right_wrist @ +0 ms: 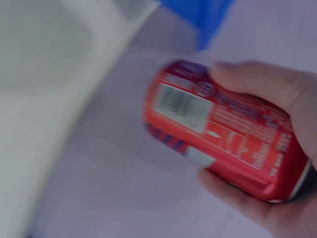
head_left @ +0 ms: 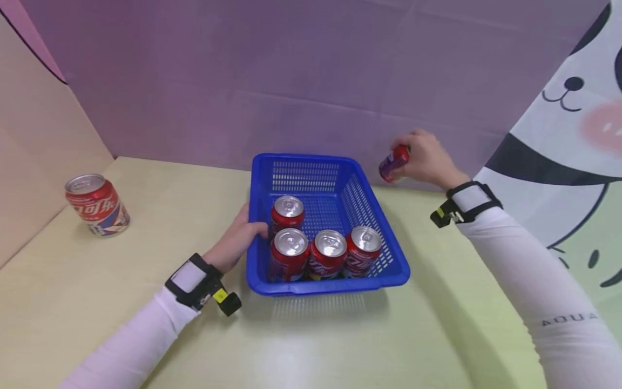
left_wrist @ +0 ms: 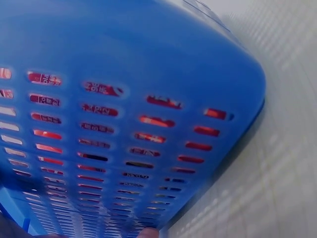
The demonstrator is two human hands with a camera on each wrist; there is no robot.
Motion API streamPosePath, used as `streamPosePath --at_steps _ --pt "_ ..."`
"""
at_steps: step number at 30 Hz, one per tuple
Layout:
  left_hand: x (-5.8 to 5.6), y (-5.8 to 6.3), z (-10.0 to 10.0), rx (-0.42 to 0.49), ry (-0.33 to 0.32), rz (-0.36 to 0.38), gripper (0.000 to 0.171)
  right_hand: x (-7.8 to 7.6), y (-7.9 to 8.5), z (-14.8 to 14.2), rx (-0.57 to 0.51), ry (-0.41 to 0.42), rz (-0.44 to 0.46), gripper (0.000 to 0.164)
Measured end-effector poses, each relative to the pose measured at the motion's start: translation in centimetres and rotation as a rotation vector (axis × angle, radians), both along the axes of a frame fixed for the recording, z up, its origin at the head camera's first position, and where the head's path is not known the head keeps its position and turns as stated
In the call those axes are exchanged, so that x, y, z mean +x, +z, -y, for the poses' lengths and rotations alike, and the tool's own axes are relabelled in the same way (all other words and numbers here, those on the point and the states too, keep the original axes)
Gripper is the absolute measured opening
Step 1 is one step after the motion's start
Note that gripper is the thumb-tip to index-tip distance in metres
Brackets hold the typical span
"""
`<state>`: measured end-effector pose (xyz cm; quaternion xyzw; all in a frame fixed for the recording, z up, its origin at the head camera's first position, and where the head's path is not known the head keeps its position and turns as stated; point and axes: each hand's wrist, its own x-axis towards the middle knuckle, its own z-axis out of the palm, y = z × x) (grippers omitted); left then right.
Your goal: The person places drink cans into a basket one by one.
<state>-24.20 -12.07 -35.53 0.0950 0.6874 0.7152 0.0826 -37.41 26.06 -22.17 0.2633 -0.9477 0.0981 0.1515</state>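
A blue plastic basket (head_left: pixel 311 290) stands in the middle of the table with several red soda cans inside, one of them a can (head_left: pixel 288 213) behind the front row. My left hand (head_left: pixel 238 240) grips the basket's left rim, its thumb over the edge. In the left wrist view the slotted basket wall (left_wrist: pixel 148 59) fills most of the frame, red cans showing through the slots. Beyond the basket's right side, my right hand (head_left: pixel 425 159) holds a red soda can (head_left: pixel 394 162) tilted above the table. Up close, thumb and fingers wrap that can (right_wrist: pixel 223 134), its barcode showing.
Another red soda can (head_left: pixel 99 205) stands upright on the table (head_left: pixel 184 189) at the left. A purple cloth (head_left: pixel 291 81) hangs behind the table. Fabric printed with a panda (head_left: pixel 559 146) hangs at the right.
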Motion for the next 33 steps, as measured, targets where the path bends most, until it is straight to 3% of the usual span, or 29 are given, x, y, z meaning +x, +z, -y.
streamPosePath --at_steps 3,6,12,18,25,30,33 --pt "0.2 0.0 0.2 -0.001 0.013 0.002 0.085 1.5 2.7 2.0 -0.04 0.058 -0.038 0.055" --pt "0.3 -0.1 0.5 0.0 0.021 0.006 0.084 3.1 4.3 4.7 -0.055 0.15 0.018 0.056" --pt "0.2 -0.3 0.7 -0.004 0.02 0.014 0.084 5.9 4.2 9.4 -0.069 0.33 0.18 0.053" --pt "0.1 -0.5 0.4 0.005 0.021 0.004 0.084 6.8 3.0 12.1 0.03 0.346 0.39 0.048" --pt "0.2 -0.5 0.5 -0.016 0.021 0.005 0.084 6.5 1.7 14.0 0.158 0.338 0.46 0.042" --pt "0.2 -0.6 0.6 -0.006 0.022 0.017 0.084 6.3 1.2 15.4 0.232 0.3 0.556 0.046" --pt "0.2 -0.7 0.6 -0.006 0.023 0.017 0.084 6.0 1.0 16.0 0.286 0.292 0.558 0.049"
